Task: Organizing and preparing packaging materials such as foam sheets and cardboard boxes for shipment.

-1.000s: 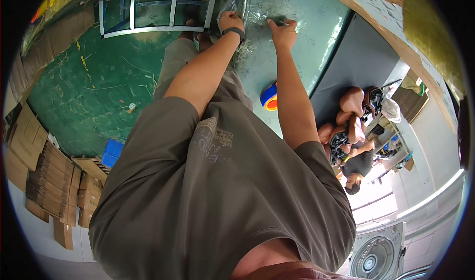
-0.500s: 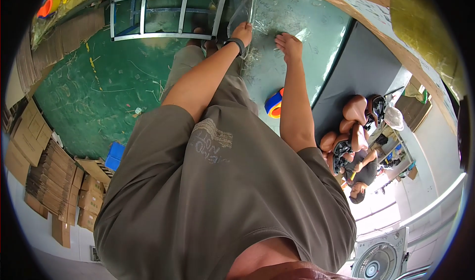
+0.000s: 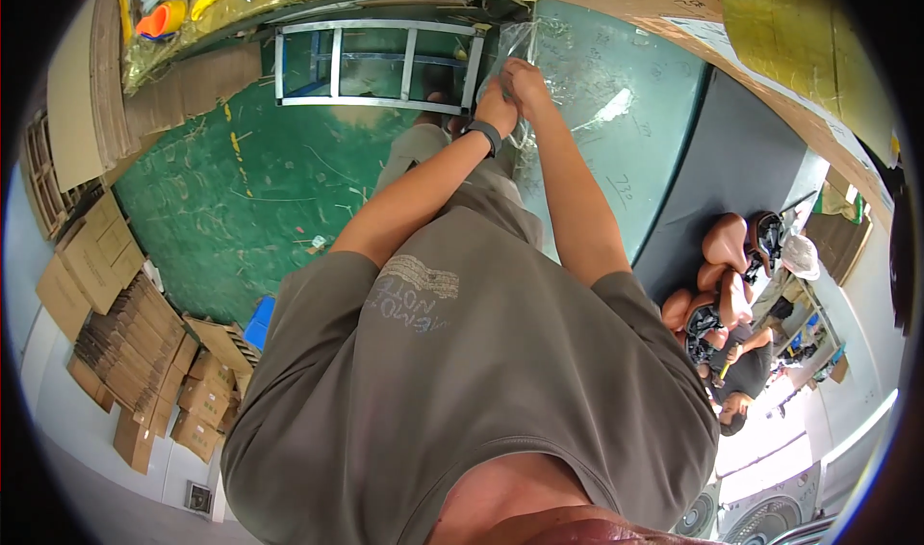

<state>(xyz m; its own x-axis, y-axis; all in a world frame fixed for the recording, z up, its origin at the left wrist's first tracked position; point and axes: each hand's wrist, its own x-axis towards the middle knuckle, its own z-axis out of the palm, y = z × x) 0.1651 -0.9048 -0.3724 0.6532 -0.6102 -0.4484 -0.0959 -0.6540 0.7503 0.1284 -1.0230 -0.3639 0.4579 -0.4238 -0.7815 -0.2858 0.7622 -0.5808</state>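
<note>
By the left edge of the grey-green table point(image 3: 616, 150), clear plastic film point(image 3: 517, 42) is being gripped in the left hand point(image 3: 498, 110), its fingers curled closed. The right hand point(image 3: 525, 85) is being held just beside it, fingers bent inward; whether film is being pinched there cannot be told. A black wristband point(image 3: 487, 135) is being worn.

Single head-worn fisheye view; steeply downward; shirt point(image 3: 520, 362) near, floor point(image 3: 279, 208) farther off

Hands point(image 3: 497, 110): at the worktop's point(image 3: 616, 198) left edge, beside plastic film point(image 3: 520, 42).
Metal frame point(image 3: 336, 62): left of the hands.
Cardboard stack point(image 3: 135, 357): far left, beyond the floor point(image 3: 212, 208).
Saddles point(image 3: 724, 242): right of the worktop, near a co-worker point(image 3: 751, 372).
</note>
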